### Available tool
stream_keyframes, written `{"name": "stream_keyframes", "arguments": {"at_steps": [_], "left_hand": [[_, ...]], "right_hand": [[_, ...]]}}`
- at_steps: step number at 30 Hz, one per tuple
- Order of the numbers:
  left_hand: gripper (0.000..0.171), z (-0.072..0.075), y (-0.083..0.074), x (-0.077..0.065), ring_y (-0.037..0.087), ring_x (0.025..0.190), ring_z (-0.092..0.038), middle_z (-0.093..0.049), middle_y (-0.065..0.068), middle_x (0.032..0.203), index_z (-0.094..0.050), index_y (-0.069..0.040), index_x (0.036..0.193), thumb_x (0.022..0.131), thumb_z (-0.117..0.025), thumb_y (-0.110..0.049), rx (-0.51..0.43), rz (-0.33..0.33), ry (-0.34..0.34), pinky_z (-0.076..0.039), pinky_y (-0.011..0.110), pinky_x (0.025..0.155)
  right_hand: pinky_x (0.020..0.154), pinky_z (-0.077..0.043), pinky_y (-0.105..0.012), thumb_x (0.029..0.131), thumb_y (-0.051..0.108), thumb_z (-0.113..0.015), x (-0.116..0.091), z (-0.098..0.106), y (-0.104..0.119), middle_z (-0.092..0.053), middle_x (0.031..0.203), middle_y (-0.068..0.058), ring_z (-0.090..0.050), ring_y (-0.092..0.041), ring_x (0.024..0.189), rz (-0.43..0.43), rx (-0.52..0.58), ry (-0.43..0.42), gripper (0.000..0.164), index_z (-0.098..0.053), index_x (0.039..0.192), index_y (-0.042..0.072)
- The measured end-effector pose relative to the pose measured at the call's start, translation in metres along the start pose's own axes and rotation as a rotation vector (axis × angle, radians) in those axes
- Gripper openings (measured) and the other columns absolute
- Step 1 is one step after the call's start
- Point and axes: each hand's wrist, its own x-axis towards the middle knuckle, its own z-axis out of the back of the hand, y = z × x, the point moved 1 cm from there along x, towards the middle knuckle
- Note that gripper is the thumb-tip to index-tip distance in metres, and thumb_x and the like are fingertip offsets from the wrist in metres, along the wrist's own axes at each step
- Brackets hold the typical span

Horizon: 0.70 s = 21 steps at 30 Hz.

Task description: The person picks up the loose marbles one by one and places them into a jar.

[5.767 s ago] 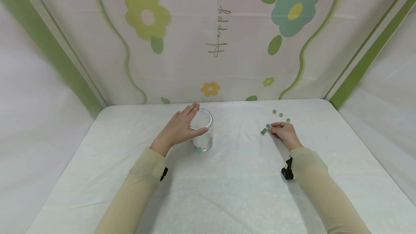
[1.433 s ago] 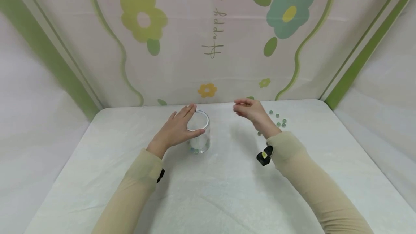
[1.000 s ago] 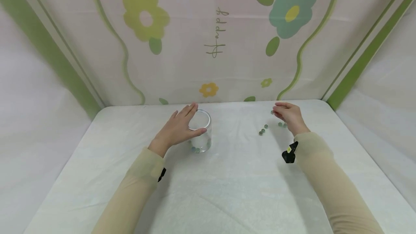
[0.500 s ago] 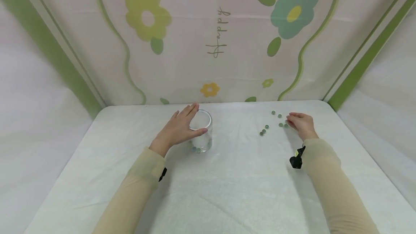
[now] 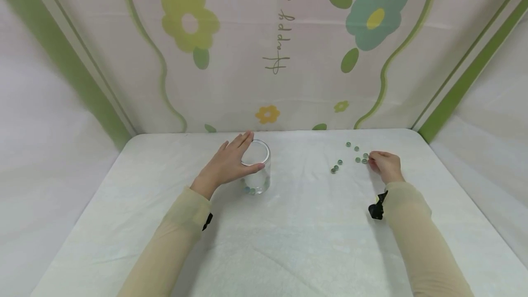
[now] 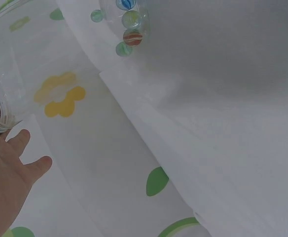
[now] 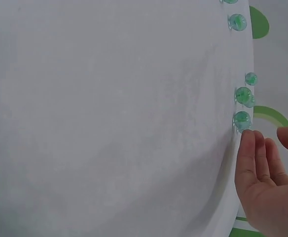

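left hand (image 5: 225,162), fingers spread, touches the clear jar (image 5: 262,178) containing marbles (image 6: 131,19); right hand (image 5: 387,165), fingers extended, thumb apart, beside loose green marbles (image 5: 357,160).

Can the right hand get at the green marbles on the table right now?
Probably yes: the right hand is right beside the nearest green marbles, which lie uncovered, and nothing visible stands in between.

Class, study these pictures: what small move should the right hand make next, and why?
Probably pinch the nearest green marble: the right hand is right beside it, its thumb apart with nothing visible held, while the left hand rests against the glass jar, which already contains marbles.
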Motion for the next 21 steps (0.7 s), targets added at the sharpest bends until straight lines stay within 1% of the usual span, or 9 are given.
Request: {"name": "stream_keyframes", "arguments": {"at_steps": [5,13,15,19,21], "left_hand": [[0.094,-0.0014,0.0002,0.0005,0.02,0.151,-0.012,-0.011,0.0,0.163,-0.01,-0.015,0.155,0.087,-0.048,-0.068,-0.003,0.002,0.002,-0.012,0.056,0.121],[0.094,-0.0017,-0.0004,-0.0007,0.018,0.151,-0.013,-0.012,-0.001,0.163,-0.01,-0.015,0.155,0.087,-0.047,-0.068,-0.016,0.0,-0.006,-0.012,0.055,0.121],[0.094,-0.0018,-0.0003,-0.0007,0.018,0.15,-0.014,-0.012,-0.001,0.162,-0.011,-0.015,0.155,0.087,-0.048,-0.068,-0.019,0.0,-0.009,-0.012,0.055,0.121],[0.093,-0.0015,0.0,-0.0003,0.018,0.15,-0.014,-0.013,-0.002,0.162,-0.011,-0.016,0.155,0.087,-0.048,-0.067,-0.014,0.001,-0.011,-0.012,0.054,0.121],[0.093,-0.0011,0.0,0.0,0.018,0.151,-0.014,-0.013,-0.002,0.162,-0.011,-0.016,0.155,0.087,-0.048,-0.067,-0.012,0.002,-0.009,-0.012,0.054,0.121]], "right_hand": [[0.075,-0.052,-0.01,0.098,0.019,-0.046,0.0031,-0.001,-0.0024,-0.051,0.096,0.006,-0.053,0.005,0.076,-0.027,-0.003,-0.019,0.053,-0.034,0.145,-0.002],[0.068,-0.052,-0.01,0.095,0.013,-0.05,0.0036,-0.0035,-0.0053,-0.053,0.082,0.011,-0.054,0.006,0.069,0.001,-0.021,-0.023,0.048,-0.042,0.139,-0.004],[0.068,-0.052,-0.009,0.094,0.013,-0.05,0.0036,-0.0047,-0.0064,-0.053,0.085,0.011,-0.053,0.007,0.069,0.011,-0.056,-0.026,0.049,-0.042,0.14,-0.004],[0.067,-0.051,-0.007,0.095,0.015,-0.051,0.0043,-0.007,-0.0081,-0.053,0.096,0.007,-0.051,0.01,0.068,0.036,-0.14,-0.039,0.05,-0.043,0.14,-0.003],[0.066,-0.05,-0.007,0.094,0.015,-0.053,0.0047,-0.0077,-0.0085,-0.053,0.098,0.006,-0.05,0.01,0.067,0.047,-0.156,-0.05,0.05,-0.044,0.14,-0.004]]}}
